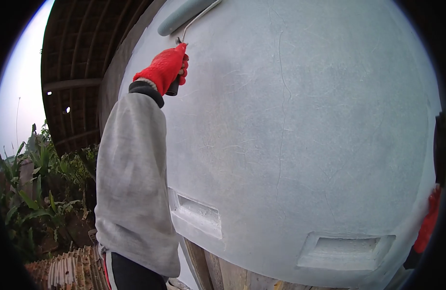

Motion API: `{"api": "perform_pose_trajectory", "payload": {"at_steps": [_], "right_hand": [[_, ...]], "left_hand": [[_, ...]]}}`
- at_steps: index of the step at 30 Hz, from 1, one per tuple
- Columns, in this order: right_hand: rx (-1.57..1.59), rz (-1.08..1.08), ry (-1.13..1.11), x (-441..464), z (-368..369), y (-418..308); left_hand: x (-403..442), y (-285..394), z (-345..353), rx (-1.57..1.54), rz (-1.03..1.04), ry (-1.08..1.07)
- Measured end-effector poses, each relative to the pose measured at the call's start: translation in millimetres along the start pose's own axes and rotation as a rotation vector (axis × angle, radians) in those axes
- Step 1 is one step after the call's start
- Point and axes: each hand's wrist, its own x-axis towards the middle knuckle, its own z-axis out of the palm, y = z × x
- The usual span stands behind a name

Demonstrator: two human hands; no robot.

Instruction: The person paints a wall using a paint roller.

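Red-gloved left hand: grasping grey-blue paint roller, upper-left of pale plaster wall; uneven pressure could streak. Right hand: grip unclear.

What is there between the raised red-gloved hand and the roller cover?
In the head view, the thin bent frame runs between the raised hand and the roller cover, with pale wall behind.

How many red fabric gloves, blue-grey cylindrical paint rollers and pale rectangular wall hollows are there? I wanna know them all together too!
Red fabric gloves: 2 (one partly cut off by the view's dark edge)
Blue-grey cylindrical paint roller: 1
Pale rectangular wall hollows: 2
Total: 5
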Motion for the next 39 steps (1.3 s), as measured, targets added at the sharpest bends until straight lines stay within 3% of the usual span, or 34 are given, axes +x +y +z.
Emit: {"api": "perform_pose_trajectory", "payload": {"at_steps": [6, 7, 14, 18, 22, 24, 28, 35, 39], "right_hand": [[0.079, 0.064, 0.128, 5.3, -4.4, 11.0], [0.133, 0.079, 0.131, 8.7, -6.2, 13.9], [0.128, 0.054, 0.19, 10.0, 2.5, 14.7], [0.108, -0.013, 0.206, 18.1, -13.9, 38.4], [0.105, 0.008, 0.198, 8.3, -0.3, 20.7], [0.137, 0.032, 0.214, 8.2, -1.5, 21.6], [0.163, 0.024, 0.178, 2.3, 4.8, 16.1], [0.01, -0.038, 0.237, -6.7, 9.2, 14.4], [-0.013, -0.104, 0.204, -3.3, -7.8, 29.6]], "left_hand": [[-19.9, -41.3, -29.4, -0.007, 0.042, -0.151], [-27.9, -43.3, -35.4, 0.042, -0.043, -0.12], [9.5, -29.6, -25.5, -0.062, 0.032, -0.072], [-28.0, -71.6, -49.0, 0.0, 0.016, -0.158], [-44.4, -88.3, -83.4, 0.134, -0.105, -0.086], [-25.8, -89.7, -91.0, -0.031, -0.033, -0.052], [0.2, -85.8, -97.4, -0.045, -0.034, 0.028], [34.6, -92.3, -88.4, -0.081, -0.068, -0.059], [8.7, -126.0, -97.1, -0.117, -0.139, -0.118]]}}
